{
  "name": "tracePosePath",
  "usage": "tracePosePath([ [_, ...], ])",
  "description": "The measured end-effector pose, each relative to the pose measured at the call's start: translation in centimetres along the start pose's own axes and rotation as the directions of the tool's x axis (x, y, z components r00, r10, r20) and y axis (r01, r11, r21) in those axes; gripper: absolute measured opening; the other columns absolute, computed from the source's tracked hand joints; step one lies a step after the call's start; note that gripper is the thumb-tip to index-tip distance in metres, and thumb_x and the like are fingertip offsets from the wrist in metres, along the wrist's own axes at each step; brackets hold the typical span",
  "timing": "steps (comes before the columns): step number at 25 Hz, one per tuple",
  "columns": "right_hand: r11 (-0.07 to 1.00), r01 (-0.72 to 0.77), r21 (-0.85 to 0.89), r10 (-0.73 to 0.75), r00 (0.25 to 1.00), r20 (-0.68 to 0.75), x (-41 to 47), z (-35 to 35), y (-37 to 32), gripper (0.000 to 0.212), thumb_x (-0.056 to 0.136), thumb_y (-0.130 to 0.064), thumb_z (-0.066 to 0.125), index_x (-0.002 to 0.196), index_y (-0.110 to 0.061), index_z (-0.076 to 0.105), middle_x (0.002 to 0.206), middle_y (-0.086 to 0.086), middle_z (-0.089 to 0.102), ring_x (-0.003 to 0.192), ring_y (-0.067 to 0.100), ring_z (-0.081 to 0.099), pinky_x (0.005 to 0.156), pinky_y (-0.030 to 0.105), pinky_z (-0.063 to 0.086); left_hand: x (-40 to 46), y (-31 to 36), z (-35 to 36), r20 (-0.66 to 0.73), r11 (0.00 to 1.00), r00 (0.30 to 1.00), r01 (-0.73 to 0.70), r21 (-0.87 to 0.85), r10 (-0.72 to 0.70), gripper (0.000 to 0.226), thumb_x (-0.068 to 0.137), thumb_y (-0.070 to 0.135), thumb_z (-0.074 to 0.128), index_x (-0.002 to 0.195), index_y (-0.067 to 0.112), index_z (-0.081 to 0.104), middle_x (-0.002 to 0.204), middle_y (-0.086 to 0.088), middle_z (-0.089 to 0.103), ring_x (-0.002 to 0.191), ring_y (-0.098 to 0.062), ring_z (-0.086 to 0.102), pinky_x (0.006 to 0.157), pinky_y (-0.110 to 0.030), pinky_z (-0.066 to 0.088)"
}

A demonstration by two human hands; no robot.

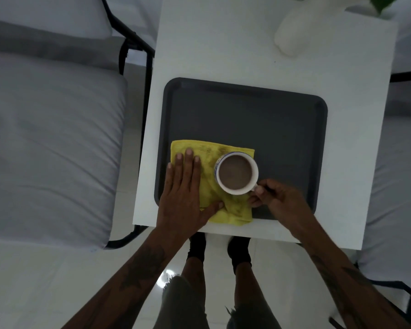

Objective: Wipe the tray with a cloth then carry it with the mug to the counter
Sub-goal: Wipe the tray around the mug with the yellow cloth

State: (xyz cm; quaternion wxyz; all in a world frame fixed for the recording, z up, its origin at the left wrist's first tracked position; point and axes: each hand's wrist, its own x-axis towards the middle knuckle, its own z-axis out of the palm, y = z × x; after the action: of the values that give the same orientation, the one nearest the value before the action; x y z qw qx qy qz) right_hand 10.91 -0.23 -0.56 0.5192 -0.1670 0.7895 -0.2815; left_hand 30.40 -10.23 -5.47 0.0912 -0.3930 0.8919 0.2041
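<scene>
Two hands at work on the tray [247,110], nearest its front edge. Left hand [185,193] spread flat, fingers wide, pressing the yellow cloth [209,181] onto the tray's front-left corner. Right hand [280,198] pinched narrow on the handle of the mug [236,173]; mug full and over the cloth's right part, lifted or resting impossible to tell. Best done with the mug kept level and clear while wiping in firm strokes. Beyond the tray, bare white table [223,43], then a white vase [301,27].
</scene>
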Motion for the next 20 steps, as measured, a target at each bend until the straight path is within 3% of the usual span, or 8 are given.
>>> tracePosePath([
  [4,0.992,0.119,0.030,-0.120,0.992,0.040,2.1,-1.8,-3.4,0.019,0.094,-0.011,0.057,0.081,-0.019,0.068,0.075,0.004,0.074,0.070,0.020,0.072,0.080,0.035,0.057,0.0,0.1,0.1,0.008,0.999,1.000,0.010,-0.053,-0.009,0.109,0.083,0.077,0.040,0.154,-0.001,0.015,0.164,-0.022,0.007,0.153,-0.038,0.003,0.126,-0.048,0.007],
  [11,0.967,0.252,0.021,-0.252,0.967,0.015,8.1,0.0,-9.8,0.023,0.099,-0.008,0.049,0.104,0.010,0.063,0.090,0.022,0.068,0.066,0.015,0.067,0.066,0.021,0.057,0.1,0.1,0.1,0.027,0.998,1.000,0.016,-0.067,-0.014,0.110,0.082,0.078,0.038,0.154,-0.002,0.014,0.164,-0.022,0.006,0.153,-0.039,0.003,0.125,-0.050,0.009],
  [20,0.973,0.208,0.098,-0.213,0.976,0.041,10.2,3.6,-10.1,0.016,0.099,-0.005,0.047,0.094,0.000,0.062,0.082,0.014,0.065,0.064,0.019,0.064,0.067,0.028,0.057,0.1,0.1,0.0,0.025,0.996,1.000,0.019,-0.091,-0.017,0.109,0.082,0.076,0.042,0.153,-0.002,0.015,0.164,-0.022,0.006,0.153,-0.038,0.002,0.126,-0.048,0.006],
])
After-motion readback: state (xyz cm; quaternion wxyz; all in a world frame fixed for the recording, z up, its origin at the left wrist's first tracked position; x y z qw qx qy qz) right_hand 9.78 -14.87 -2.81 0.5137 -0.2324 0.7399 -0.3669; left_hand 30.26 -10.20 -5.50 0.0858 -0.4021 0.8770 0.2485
